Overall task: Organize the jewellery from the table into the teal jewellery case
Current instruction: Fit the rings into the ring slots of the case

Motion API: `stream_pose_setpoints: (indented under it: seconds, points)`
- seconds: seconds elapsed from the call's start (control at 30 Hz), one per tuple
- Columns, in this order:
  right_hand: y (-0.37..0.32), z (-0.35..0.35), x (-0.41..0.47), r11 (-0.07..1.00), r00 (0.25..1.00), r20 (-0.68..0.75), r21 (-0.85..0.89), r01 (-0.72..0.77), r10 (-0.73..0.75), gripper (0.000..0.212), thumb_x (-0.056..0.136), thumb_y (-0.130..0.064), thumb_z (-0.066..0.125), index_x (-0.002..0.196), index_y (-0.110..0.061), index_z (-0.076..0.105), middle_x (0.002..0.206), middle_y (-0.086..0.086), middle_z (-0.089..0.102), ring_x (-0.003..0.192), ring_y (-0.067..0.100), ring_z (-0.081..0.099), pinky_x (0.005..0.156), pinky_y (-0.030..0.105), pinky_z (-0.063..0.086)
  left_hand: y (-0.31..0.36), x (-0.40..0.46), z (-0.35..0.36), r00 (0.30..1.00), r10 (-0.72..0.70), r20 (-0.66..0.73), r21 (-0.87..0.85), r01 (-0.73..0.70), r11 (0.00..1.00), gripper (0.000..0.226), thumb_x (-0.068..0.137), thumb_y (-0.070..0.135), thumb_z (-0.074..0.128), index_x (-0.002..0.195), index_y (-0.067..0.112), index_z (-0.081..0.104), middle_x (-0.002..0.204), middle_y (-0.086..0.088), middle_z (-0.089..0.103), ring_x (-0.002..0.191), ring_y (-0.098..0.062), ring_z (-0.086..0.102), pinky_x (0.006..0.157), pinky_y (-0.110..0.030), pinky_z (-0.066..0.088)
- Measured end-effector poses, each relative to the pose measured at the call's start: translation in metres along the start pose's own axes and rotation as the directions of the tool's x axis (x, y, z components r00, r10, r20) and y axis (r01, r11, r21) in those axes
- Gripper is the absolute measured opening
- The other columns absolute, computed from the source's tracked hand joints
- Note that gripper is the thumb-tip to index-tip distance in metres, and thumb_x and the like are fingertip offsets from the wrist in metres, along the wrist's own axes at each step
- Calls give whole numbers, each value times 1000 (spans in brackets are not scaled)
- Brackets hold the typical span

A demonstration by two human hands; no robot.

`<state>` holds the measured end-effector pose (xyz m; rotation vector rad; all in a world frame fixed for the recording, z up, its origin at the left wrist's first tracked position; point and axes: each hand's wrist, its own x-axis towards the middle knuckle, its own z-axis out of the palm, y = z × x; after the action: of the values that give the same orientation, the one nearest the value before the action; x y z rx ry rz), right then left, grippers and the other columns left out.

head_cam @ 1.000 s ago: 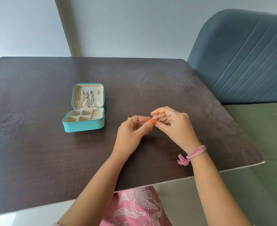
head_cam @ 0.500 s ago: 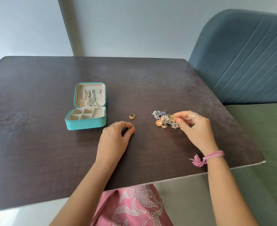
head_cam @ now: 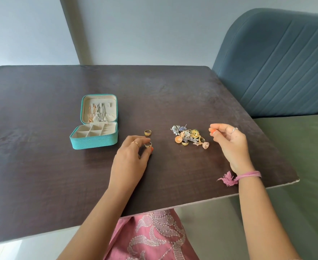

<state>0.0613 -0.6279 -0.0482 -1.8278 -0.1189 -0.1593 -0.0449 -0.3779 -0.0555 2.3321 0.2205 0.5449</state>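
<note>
left hand (head_cam: 130, 158): 1 thin gold ring, orange nail polish
right hand (head_cam: 231, 145): 1 silver ring, orange polish on nails
right wrist: pink thread band (head_cam: 248, 175) with frayed tassel
garment (head_cam: 154, 239): pink fabric, pale embroidered leaf pattern
arms: bare, no sleeves

One teal case (head_cam: 94, 141), two loose gold rings (head_cam: 147, 132), one jewellery heap (head_cam: 189, 136).

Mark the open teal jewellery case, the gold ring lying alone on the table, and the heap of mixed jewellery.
Open teal fabric jewellery case (head_cam: 93, 142): head view, front outer wall.
Lone gold band ring (head_cam: 147, 132): head view, on its band.
Tangled heap of mixed metal jewellery (head_cam: 189, 136): head view, heap's middle.
</note>
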Motion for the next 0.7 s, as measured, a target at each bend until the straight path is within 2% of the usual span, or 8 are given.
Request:
stream_pose_setpoints:
  seconds: [0.07, 0.2, 0.37, 0.57, 0.7]
  points:
    - [1, -7, 3, 992, 996, 87, -126, -2, 13, 16, 89, -15, 65, 96, -28, 71, 98, -4, 71, 93, 10, 66, 87, 27, 51, 8, -9, 3, 999, 47, 1, 8, -47, 999, 21, 86, 25, 67, 107, 22, 66, 103, 9, 54, 54, -4, 47, 68, -26, 48]
    - [-3, -15, 12, 918, 959, 282, -387, 87, 28, 13, 87, -21, 67, 96, -30, 72, 101, -10, 67, 92, 5, 65, 82, 18, 48, 30, -28, 20, 955, 233, 181, 70, -249, 966, 26, 88, 33, 61, 111, 23, 62, 89, 11, 57, 74, -8, 57, 68, -29, 51]
    - [-12, -13, 22, 831, 924, 381, -502, 240, -37, 11, 85, -19, 69, 92, -25, 75, 91, -11, 62, 80, 4, 62, 70, 7, 43, 50, -25, 41, 922, 288, 260, 107, -324, 940, 31, 90, 40, 55, 116, 24, 61, 88, 8, 58, 72, -15, 62, 65, -30, 48]
    - [-11, -13, 24, 778, 925, 379, -577, 248, -13, 10, 90, -18, 61, 90, -23, 70, 96, -6, 60, 85, 8, 60, 70, 15, 42, 52, -20, 44, 934, 214, 287, 88, -248, 965, 28, 92, 42, 52, 116, 29, 60, 90, 12, 58, 77, -9, 60, 64, -21, 40]
    - [-13, -13, 18, 882, 972, 230, -449, 141, -38, 10, 91, -21, 57, 91, -27, 65, 88, -3, 69, 83, 8, 65, 78, 31, 53, 51, -19, 43, 937, 180, 298, 54, -204, 977, 27, 92, 41, 52, 117, 31, 59, 92, 15, 58, 82, -5, 58, 69, -20, 45]
